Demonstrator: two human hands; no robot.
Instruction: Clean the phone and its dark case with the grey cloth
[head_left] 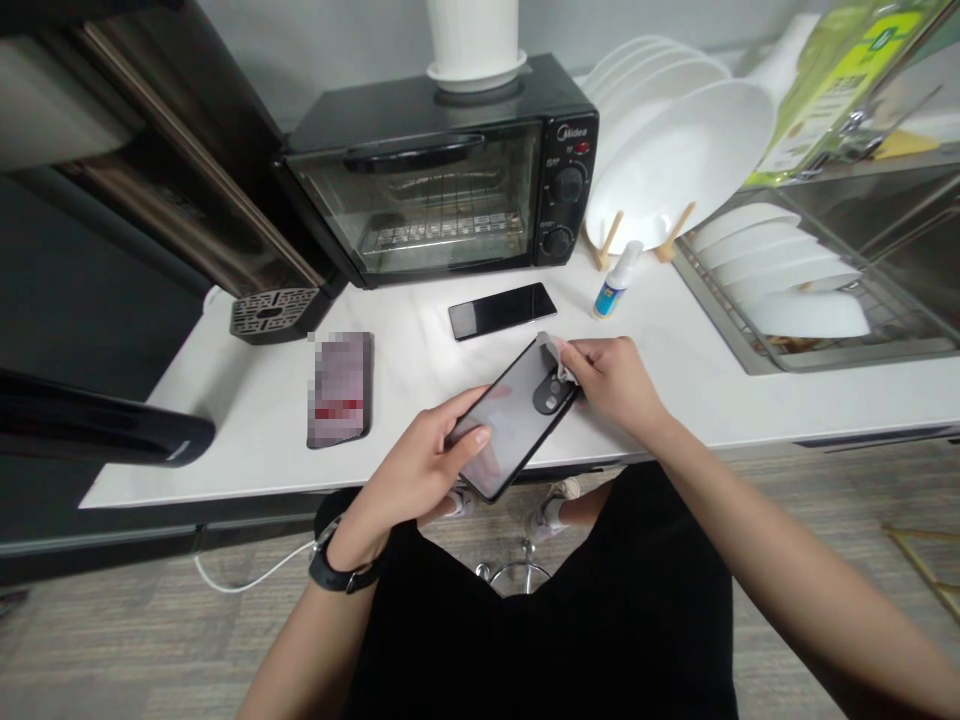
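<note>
While a black oven [450,205] stands beyond the grip, the left hand [412,465] is wrapped around a gray phone [510,410]. Past it lies a black phone [502,311]. The right hand [619,385], near a spray bottle [617,283], pinches a cloth [553,355] at the gray phone's far end.

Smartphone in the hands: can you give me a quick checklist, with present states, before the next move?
1. Left hand gripping the held smartphone: ok, thumb on its back.
2. Right hand holding the cloth: ok, pinched beside the camera module.
3. Held smartphone fully over the counter: not ok, its lower end overhangs the front edge.
4. Spray bottle standing apart from both hands: ok.
5. Second smartphone lying flat, apart from both hands: ok.
6. Camera lenses smudge-free: cannot tell, too small.
</note>
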